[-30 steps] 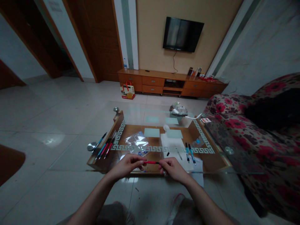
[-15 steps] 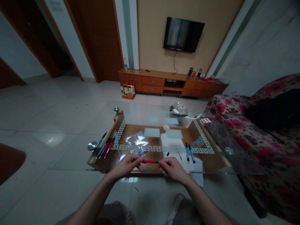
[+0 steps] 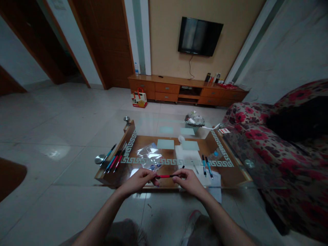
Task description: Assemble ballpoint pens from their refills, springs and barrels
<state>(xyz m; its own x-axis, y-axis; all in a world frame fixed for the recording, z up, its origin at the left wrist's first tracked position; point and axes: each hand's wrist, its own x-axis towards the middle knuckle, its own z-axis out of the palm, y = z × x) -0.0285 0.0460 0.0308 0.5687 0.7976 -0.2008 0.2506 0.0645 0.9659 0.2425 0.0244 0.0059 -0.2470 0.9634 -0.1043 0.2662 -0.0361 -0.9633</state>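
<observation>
My left hand (image 3: 139,180) pinches the red pen (image 3: 165,176) at one end; my right hand (image 3: 189,181) has just straightened its fingers at the other, showing more black. Likely a regrip, pen not finished. Held level by the tabletop's (image 3: 222,163) near edge.

A slim red barrel (image 3: 164,176), probably a pen's, ran nearly level between the left hand (image 3: 141,179) and the right hand (image 3: 189,181), pinched by both, its black end toward the latter.
</observation>
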